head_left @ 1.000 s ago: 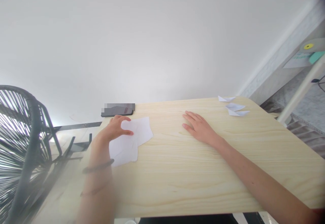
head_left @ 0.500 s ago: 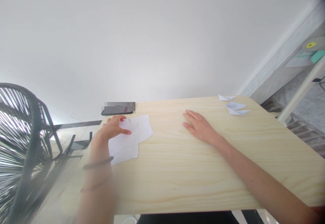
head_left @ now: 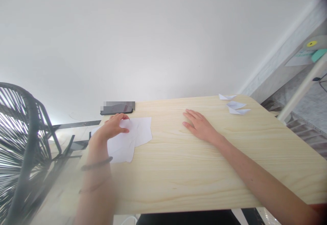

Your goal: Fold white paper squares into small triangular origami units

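Observation:
Several loose white paper sheets point(head_left: 139, 131) overlap at the left of the wooden table. My left hand point(head_left: 113, 126) rests over them, thumb and fingers curved and apart, with its fingertips touching the paper. Its palm and wrist hide part of the sheets, and a bit of white shows to the left of the wrist. On the bare wood near the middle, my right hand point(head_left: 199, 124) lies palm down, fingers stretched out, holding nothing. Small folded paper pieces point(head_left: 237, 108) lie near the far right corner.
Behind the left hand a dark phone point(head_left: 117, 109) lies at the table's back edge, against a white wall point(head_left: 163, 41). A dark woven chair point(head_left: 30, 129) stands left of the table point(head_left: 191, 174). A white pole point(head_left: 298, 92) rises beyond the right edge.
The paper sheets have shifted under my left hand, the lower one sliding left, and my thumb has drawn back slightly. My right hand stays where it was.

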Demonstrator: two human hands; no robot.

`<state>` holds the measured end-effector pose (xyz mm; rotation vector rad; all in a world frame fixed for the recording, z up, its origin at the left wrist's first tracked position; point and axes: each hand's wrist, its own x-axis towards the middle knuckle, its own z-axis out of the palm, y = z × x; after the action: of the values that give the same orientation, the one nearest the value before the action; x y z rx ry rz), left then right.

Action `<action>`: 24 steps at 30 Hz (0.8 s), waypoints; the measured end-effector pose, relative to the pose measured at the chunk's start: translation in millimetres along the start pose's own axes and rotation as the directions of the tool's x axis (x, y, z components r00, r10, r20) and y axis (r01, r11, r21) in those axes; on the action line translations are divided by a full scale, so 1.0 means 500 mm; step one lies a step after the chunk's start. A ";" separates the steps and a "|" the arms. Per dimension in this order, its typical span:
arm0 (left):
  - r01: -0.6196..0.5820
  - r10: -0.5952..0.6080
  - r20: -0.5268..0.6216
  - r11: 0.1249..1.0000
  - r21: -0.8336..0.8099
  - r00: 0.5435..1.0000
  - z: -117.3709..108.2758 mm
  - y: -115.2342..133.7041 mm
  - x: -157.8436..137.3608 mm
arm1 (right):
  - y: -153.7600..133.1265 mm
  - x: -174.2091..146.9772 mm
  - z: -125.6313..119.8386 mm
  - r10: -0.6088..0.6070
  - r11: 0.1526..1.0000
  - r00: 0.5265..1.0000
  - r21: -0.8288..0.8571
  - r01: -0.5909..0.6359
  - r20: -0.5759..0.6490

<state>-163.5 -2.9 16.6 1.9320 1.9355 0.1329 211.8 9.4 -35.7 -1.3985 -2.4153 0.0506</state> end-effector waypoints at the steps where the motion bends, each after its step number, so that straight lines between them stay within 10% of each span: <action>1: -0.003 0.003 -0.002 1.000 -0.010 1.000 0.000 -0.001 0.000 | 0.000 0.000 0.000 0.000 1.000 1.000 0.001 0.000 -0.001; 24: -0.169 0.111 -0.228 0.952 -0.254 0.967 -0.037 0.062 -0.036 | -0.001 -0.001 -0.005 0.009 1.000 1.000 -0.017 -0.009 0.013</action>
<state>-141.5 -15.2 48.2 1.9298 1.7905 0.6356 212.2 8.5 -33.5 -1.4207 -2.4260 0.0416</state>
